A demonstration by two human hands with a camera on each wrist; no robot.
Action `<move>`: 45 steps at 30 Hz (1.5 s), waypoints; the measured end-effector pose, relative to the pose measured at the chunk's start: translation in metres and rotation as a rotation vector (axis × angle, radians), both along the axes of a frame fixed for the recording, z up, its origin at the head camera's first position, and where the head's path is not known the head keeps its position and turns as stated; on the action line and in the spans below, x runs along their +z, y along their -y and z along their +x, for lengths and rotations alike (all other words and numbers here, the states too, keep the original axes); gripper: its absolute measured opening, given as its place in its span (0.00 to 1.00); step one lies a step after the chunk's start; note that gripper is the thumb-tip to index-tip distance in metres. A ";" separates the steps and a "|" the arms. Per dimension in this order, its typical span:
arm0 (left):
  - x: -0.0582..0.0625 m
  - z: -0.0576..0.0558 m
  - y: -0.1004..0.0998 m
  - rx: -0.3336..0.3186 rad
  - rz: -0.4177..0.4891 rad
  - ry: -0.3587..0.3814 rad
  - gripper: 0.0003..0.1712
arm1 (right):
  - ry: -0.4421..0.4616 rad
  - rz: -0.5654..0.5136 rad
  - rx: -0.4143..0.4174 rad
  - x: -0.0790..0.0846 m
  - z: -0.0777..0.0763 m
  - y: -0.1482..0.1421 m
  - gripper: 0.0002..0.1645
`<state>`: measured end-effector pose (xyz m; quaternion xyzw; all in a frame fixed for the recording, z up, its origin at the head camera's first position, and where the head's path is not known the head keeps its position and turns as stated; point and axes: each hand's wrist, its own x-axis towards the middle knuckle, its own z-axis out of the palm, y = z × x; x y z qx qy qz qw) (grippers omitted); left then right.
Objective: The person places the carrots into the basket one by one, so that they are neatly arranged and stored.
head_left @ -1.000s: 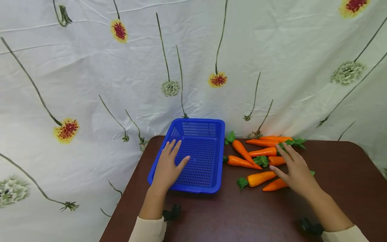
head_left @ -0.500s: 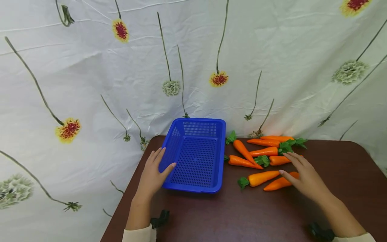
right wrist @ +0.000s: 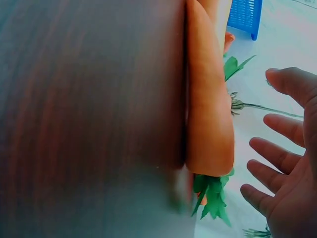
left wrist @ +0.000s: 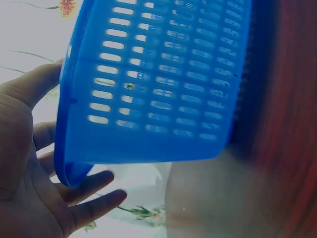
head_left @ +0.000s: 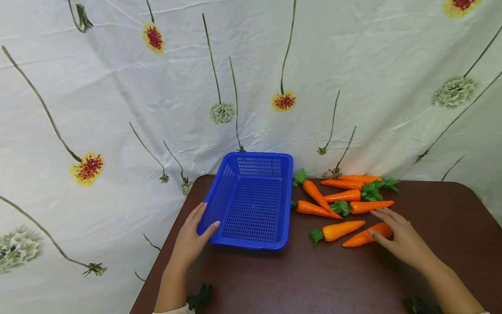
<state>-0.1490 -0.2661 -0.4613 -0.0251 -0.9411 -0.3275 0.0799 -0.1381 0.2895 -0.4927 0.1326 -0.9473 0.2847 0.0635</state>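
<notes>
Beside basket [head_left: 287,205] and carrot [head_left: 360,238], left hand [head_left: 189,240] and right hand [head_left: 405,242] spread loose fingers. Wrist views alone show their palms [right wrist: 299,198].

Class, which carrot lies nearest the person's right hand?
The frontmost carrot, tip pointing left: in the head view, the right hand partly covers it; the remaining carrots lie farther back.

On the desk [head_left: 306,279], a basket [head_left: 256,210] lies right of the left fingers [head_left: 197,214], carrots [head_left: 343,230] left of and beyond the right fingers [head_left: 388,215].
</notes>
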 end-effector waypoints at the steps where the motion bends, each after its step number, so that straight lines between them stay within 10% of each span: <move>1: -0.001 0.001 0.001 -0.002 -0.005 0.002 0.46 | 0.007 0.003 0.004 -0.001 0.000 -0.001 0.39; 17: -0.022 0.011 0.013 0.001 0.237 0.062 0.55 | 0.027 0.016 0.016 -0.021 0.005 -0.009 0.31; 45: -0.031 0.013 0.009 -0.013 0.231 0.031 0.54 | 0.017 0.030 -0.005 -0.019 0.015 -0.017 0.29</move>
